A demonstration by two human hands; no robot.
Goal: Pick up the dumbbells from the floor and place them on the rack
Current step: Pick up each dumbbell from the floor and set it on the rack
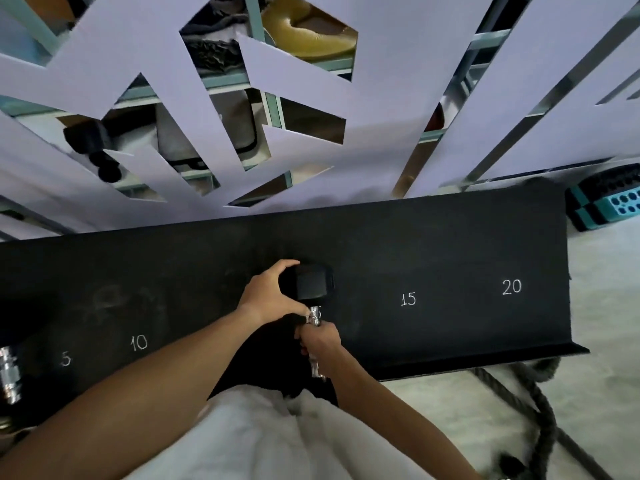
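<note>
Dumbbell (313,299) on rack (450,258), long axis front-to-back, between "10" and "15" marks; right hand (320,341) wrapped around handle, left hand (268,294) cupping far head

Premises: a gym. A black rack (415,237) carries chalked weight numbers. A battle rope (543,410) lies right of the right hand (320,341).

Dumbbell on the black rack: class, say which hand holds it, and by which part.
Both hands hold the dumbbell. The right hand has its grip on the metal handle; the left hand cups the side of the far black head.
</note>
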